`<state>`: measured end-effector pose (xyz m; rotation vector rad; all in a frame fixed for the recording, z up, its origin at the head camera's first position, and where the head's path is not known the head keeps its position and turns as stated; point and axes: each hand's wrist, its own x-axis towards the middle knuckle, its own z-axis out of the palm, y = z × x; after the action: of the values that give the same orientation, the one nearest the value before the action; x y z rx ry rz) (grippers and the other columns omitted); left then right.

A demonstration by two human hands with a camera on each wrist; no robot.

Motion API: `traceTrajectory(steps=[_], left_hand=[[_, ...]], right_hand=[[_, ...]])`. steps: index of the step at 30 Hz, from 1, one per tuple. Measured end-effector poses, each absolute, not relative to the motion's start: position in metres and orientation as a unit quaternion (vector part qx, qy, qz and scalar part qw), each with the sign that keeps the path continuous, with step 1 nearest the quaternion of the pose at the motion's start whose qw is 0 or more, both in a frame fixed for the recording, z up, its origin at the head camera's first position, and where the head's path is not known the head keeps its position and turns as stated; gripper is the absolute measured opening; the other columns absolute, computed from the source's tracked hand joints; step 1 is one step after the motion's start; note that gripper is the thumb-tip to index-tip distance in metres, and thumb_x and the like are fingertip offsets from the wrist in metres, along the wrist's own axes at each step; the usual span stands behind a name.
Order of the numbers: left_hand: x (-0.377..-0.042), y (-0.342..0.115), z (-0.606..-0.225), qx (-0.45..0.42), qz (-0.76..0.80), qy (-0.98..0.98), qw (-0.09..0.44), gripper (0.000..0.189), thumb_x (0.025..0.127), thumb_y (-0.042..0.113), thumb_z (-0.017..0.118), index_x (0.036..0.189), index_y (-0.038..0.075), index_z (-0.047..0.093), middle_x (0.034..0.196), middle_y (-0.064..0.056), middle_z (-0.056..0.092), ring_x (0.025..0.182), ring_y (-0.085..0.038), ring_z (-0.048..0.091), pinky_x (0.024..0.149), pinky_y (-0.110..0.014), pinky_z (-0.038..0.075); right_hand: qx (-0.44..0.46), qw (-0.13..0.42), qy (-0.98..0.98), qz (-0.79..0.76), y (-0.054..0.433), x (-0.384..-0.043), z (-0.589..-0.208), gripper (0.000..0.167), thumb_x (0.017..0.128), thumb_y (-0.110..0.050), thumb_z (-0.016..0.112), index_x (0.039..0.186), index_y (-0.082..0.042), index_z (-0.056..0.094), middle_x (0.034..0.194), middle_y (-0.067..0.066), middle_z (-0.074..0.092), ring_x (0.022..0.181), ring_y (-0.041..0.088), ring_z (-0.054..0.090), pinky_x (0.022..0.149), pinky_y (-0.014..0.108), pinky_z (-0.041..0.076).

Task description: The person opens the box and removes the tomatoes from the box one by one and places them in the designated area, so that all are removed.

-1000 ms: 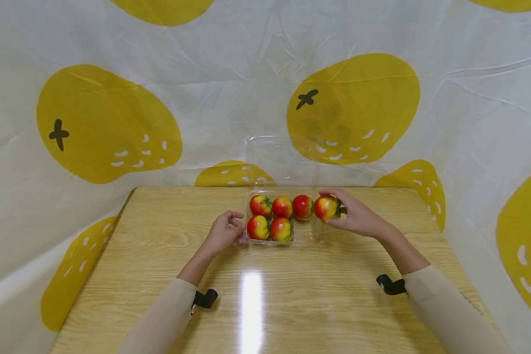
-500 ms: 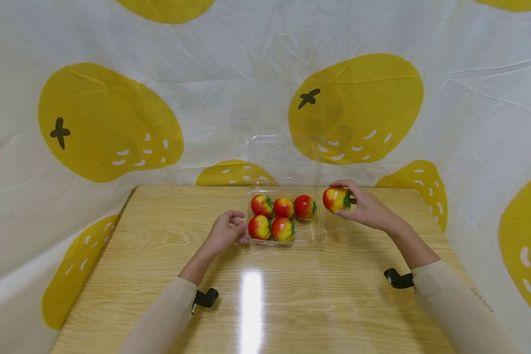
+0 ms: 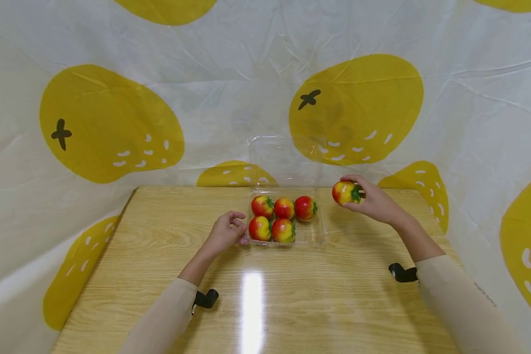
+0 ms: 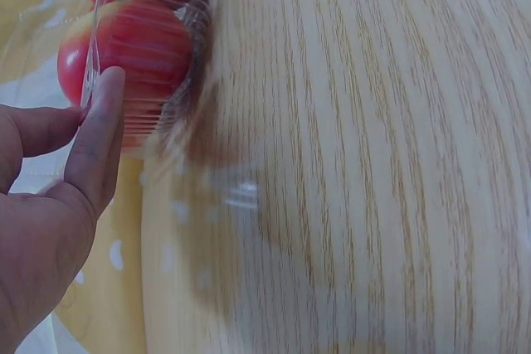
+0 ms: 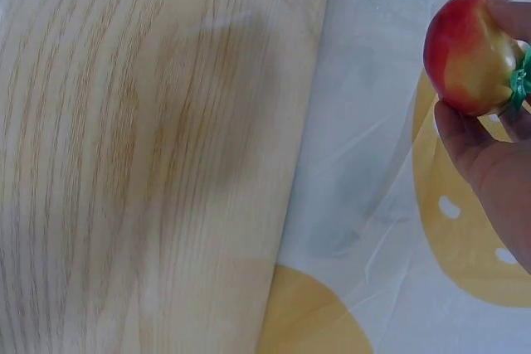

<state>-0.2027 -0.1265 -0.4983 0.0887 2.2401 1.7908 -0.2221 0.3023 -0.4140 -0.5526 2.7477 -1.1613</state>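
Note:
A clear plastic clamshell container (image 3: 311, 237) stands on the table with its transparent lid (image 3: 283, 160) raised at the back. Several red-and-yellow fruits with green leafy tops, such as the front left fruit (image 3: 259, 228), sit inside in two rows; the front right spot bears none. My left hand (image 3: 226, 232) pinches the container's left edge between thumb and fingers (image 4: 104, 109), as the left wrist view shows. To the right of the container, my right hand (image 3: 376, 199) holds another red-and-yellow fruit (image 5: 469, 51) above the table, thumb and fingers round it, its green top towards the palm.
The wooden table (image 3: 159, 221) ends at the back against a pale cloth (image 3: 230, 113) printed with big yellow fruits. The cloth also hangs along both sides. A bright light reflection (image 3: 251, 309) lies on the tabletop in front of the container.
My right hand has carried its fruit right and slightly away, from the container's right edge to a spot well clear of it. The left hand and the container have stayed in place.

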Motion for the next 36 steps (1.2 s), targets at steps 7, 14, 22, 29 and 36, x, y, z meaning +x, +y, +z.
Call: traceTrajectory(steps=[7,14,22,29,36], left_hand=[[-0.203,-0.127,-0.498,0.032,0.626,0.766,0.143,0.038,0.098,-0.005,0.063,0.134,-0.01,0.053,0.097,-0.016,0.059,0.064,-0.016,0.07,0.068,-0.043,0.066],[-0.202,-0.126,-0.498,0.034,0.623,0.769,0.138,0.037,0.098,-0.006,0.063,0.134,-0.011,0.053,0.095,-0.016,0.058,0.063,-0.017,0.07,0.067,-0.044,0.066],[-0.202,-0.126,-0.497,0.03,0.625,0.767,0.144,0.039,0.098,-0.005,0.063,0.135,-0.01,0.052,0.097,-0.016,0.058,0.065,-0.018,0.07,0.066,-0.04,0.066],[-0.202,-0.125,-0.497,0.027,0.627,0.765,0.147,0.038,0.098,-0.006,0.063,0.135,-0.01,0.052,0.097,-0.016,0.058,0.065,-0.018,0.07,0.065,-0.039,0.066],[-0.201,-0.125,-0.494,0.025,0.627,0.765,0.146,0.038,0.098,-0.006,0.063,0.135,-0.01,0.052,0.096,-0.015,0.058,0.064,-0.018,0.07,0.069,-0.046,0.066]], right_hand=[[-0.178,0.037,0.916,-0.357,0.306,-0.227,-0.41,0.068,0.095,-0.015,0.075,0.153,-0.001,0.041,0.15,0.028,0.04,0.125,0.045,0.051,0.103,0.064,0.049],[-0.157,0.032,0.932,-0.326,0.31,-0.238,-0.415,0.071,0.094,-0.016,0.077,0.154,-0.002,0.042,0.144,0.031,0.039,0.123,0.045,0.045,0.101,0.066,0.047],[-0.156,0.032,0.932,-0.326,0.317,-0.253,-0.428,0.074,0.093,-0.014,0.077,0.154,0.003,0.039,0.148,0.034,0.039,0.126,0.049,0.043,0.104,0.067,0.044],[-0.137,0.041,0.927,-0.346,0.322,-0.261,-0.441,0.075,0.093,-0.015,0.077,0.153,0.007,0.037,0.154,0.032,0.039,0.128,0.048,0.047,0.106,0.063,0.045],[-0.113,0.046,0.93,-0.347,0.322,-0.263,-0.452,0.075,0.094,-0.02,0.078,0.15,0.008,0.036,0.148,0.033,0.044,0.127,0.049,0.051,0.104,0.06,0.046]])
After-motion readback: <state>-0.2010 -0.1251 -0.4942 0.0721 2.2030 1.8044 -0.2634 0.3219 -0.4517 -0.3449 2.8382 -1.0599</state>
